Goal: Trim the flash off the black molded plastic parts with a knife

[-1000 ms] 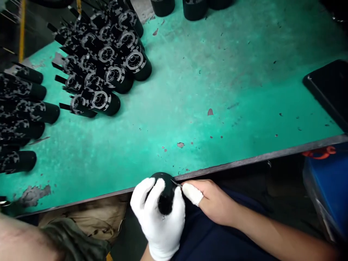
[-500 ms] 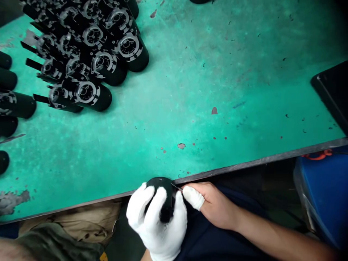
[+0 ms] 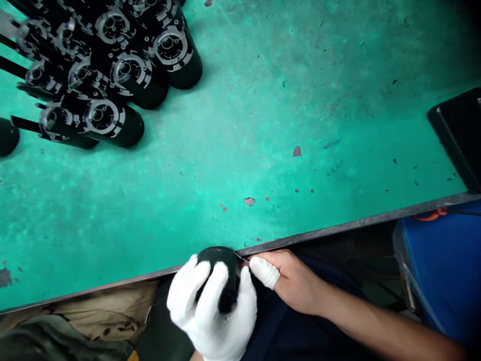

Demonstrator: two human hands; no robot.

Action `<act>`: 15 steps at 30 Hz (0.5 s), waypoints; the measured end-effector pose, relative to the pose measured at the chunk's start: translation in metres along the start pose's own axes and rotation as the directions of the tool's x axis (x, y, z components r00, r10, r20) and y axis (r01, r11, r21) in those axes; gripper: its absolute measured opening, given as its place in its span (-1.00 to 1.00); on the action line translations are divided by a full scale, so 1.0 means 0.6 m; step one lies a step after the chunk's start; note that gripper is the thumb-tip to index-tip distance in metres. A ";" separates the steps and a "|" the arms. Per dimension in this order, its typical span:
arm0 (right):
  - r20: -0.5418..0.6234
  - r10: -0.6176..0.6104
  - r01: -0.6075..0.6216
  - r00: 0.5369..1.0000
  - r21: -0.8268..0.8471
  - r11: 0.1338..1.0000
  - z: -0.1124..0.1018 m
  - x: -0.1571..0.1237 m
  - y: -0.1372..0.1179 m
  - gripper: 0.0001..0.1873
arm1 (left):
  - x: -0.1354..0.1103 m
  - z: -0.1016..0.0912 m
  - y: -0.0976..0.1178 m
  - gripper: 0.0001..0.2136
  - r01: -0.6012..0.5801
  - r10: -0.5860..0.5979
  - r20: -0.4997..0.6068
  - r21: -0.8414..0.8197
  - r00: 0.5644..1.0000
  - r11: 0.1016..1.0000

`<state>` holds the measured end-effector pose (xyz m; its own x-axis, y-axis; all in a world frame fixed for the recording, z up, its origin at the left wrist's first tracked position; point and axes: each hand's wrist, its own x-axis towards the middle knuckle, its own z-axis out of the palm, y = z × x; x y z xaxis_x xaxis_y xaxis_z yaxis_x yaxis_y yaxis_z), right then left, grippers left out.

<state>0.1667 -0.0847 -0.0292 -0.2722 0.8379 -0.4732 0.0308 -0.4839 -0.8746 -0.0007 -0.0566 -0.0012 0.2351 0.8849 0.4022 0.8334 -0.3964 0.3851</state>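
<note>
My left hand (image 3: 214, 313), in a white glove, is wrapped around a black cylindrical housing (image 3: 218, 254) at the table's near edge. Its fingers hide much of the housing's side. My right hand (image 3: 296, 281) is bare except for a white cover on the thumb. Thumb and fingers pinch a thin metal blade (image 3: 241, 257), whose tip touches or lies very close to the housing's right rim. The blade's handle end is hidden in the fingers.
Several similar black housings (image 3: 128, 128) stand grouped on the green table (image 3: 233, 135) at upper left. A black object (image 3: 460, 135) lies at the right edge. Below it is a blue container (image 3: 447, 260) with an orange-red item (image 3: 430, 215). Tan cloth (image 3: 112, 311) shows at lower left.
The view has shifted, so the grouped housings sit further left and higher. Both hands keep their holds, and the blade stays at the housing's rim with a slightly different angle.
</note>
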 end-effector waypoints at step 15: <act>0.003 -0.105 0.106 0.994 -0.063 0.992 -0.003 -0.006 -0.008 -0.70 | -0.010 0.001 -0.016 -0.56 -0.186 0.186 -0.006 -0.036 0.982 0.982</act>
<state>0.1694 -0.0849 -0.0235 -0.2772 0.8834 -0.3779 0.0625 -0.3759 -0.9245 -0.0100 -0.0582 -0.0079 0.3830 0.7940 0.4721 0.7567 -0.5628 0.3327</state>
